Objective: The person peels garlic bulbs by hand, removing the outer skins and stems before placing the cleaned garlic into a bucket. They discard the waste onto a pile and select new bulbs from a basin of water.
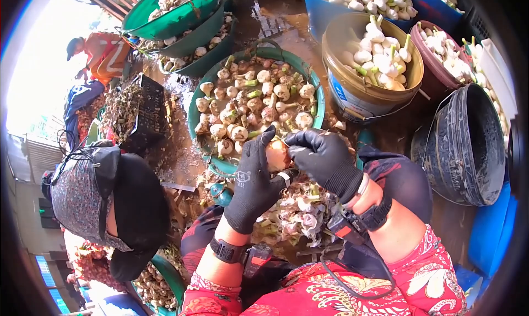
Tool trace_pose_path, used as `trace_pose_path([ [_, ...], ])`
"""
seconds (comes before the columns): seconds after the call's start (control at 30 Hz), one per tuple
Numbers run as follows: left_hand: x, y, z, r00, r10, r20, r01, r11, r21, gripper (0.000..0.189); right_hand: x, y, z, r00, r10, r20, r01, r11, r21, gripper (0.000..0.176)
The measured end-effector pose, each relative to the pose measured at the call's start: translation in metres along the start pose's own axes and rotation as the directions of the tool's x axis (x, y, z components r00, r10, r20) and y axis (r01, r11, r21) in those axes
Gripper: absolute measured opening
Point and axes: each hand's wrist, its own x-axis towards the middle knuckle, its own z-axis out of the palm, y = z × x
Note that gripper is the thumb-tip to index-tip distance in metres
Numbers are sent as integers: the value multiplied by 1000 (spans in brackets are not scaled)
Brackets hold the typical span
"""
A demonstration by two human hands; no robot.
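A garlic bulb [277,155] with pinkish skin is in my black-gloved left hand [252,181], between thumb and fingers. My right hand [324,160], gloved the same way, is closed with thumb and forefinger pinched at the bulb's right side. A whitish band [284,177] shows at my left thumb. Just beyond both hands, a green basin [194,114] holds many unpeeled garlic bulbs [253,103] with cut stems. Below the hands, loose peeled skins and stem scraps [300,214] are heaped between my knees.
A tan bucket [352,90] of clean white garlic stands at right, near a black bucket [460,145] lying tilted. Blue tubs [318,15] and a maroon bucket [441,57] hold more garlic. Stacked green basins [182,26] are at far left. A person in a cap [82,200] sits close on my left.
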Motion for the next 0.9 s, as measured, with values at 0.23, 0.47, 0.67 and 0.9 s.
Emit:
trace_pose_path([
  [0.23,1,0,8,998,30,48,-35,992,120,71,-3,17,23,886,-459,-65,261,609,-749,13],
  [0.47,-6,4,4,992,27,121,-20,998,-56,72,8,13,6,935,-271,-227,97,814,-573,12],
  [0.67,-8,10,-19,953,-237,186,283,488,-826,77,41,36,-57,832,-49,-552,-192,908,-371,21],
  [0.9,-15,1,-23,937,-271,220,318,402,-859,87,18,30,-54,994,-76,-77,33,892,-452,27],
])
